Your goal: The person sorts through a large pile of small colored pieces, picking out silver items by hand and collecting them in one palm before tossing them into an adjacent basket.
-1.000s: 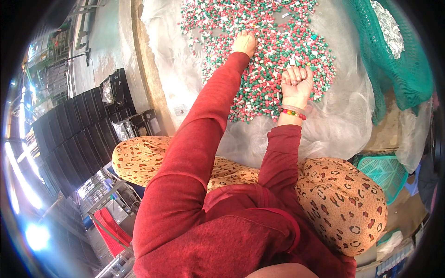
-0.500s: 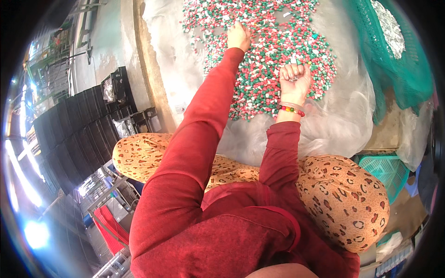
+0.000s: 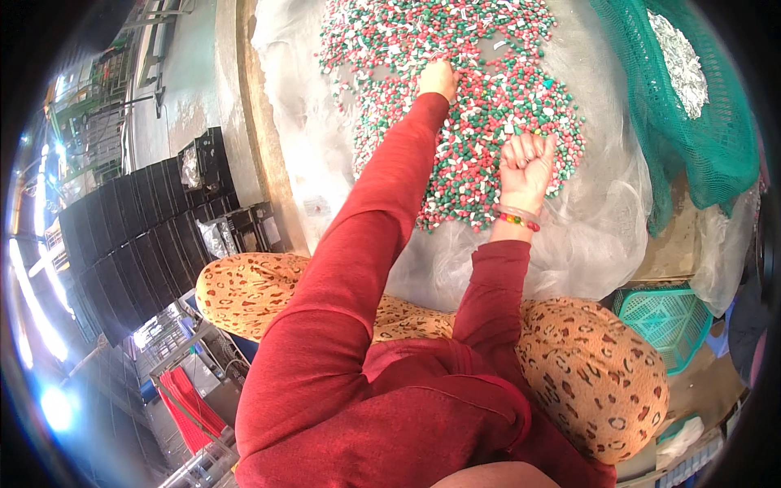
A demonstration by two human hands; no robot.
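A wide layer of small red, green and white pieces (image 3: pixel 480 106) is spread before me on a sheet of clear plastic (image 3: pixel 606 236). My left hand (image 3: pixel 439 79) reaches over the middle of the layer, back upward and fingers bent down against the pieces. Its fingertips are hidden, so what they pinch does not show. Nearer me on the right, my right hand (image 3: pixel 526 167) rests palm up at the layer's edge, its fingers curled in. Anything inside that fist is out of sight. Beaded bracelets (image 3: pixel 518 220) circle the right wrist.
A green mesh net (image 3: pixel 643 106) hangs along the right side, with crumpled silvery material (image 3: pixel 682 65) in it. A teal plastic basket (image 3: pixel 663 321) sits beside my right knee. Black ribbed panels (image 3: pixel 130 236) stand at left, beyond a raised concrete edge (image 3: pixel 256 130).
The whole view has shifted, with the pieces now lower in the picture. Against them, my left hand has moved right, and my right hand slightly right and nearer me. Both stay closed.
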